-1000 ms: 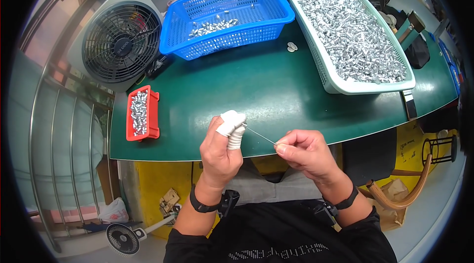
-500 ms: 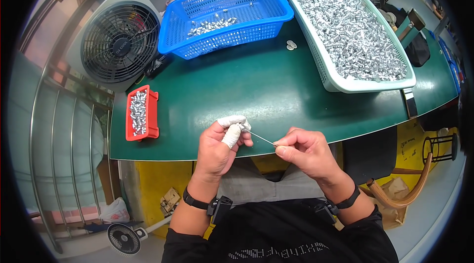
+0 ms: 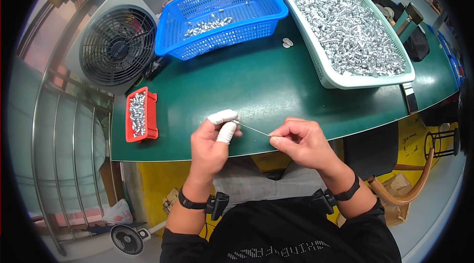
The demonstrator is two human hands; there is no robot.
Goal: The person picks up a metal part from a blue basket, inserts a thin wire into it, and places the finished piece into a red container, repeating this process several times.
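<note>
green tabletop [image 3: 222, 85] across the middle. pale green basket [image 3: 340, 84] at back right, heaped with small silver cylindrical pieces [image 3: 340, 31]; blue basket [image 3: 232, 38] at back left, only a scatter of them; red bin [image 3: 151, 117] at left, well stocked. both hands near the front edge. change over the last second: left hand [image 3: 211, 140] has rolled so its white-wrapped thumb and forefinger show side-on, right hand [image 3: 302, 140] pinch about the same; reads as handling at the rod's left end, not a release. thin metal rod [image 3: 254, 129] slants between the hands: right thumb and forefinger pinch one end, left thumb and forefinger pressed together at the other (any piece between them is hidden, can't tell).
</note>
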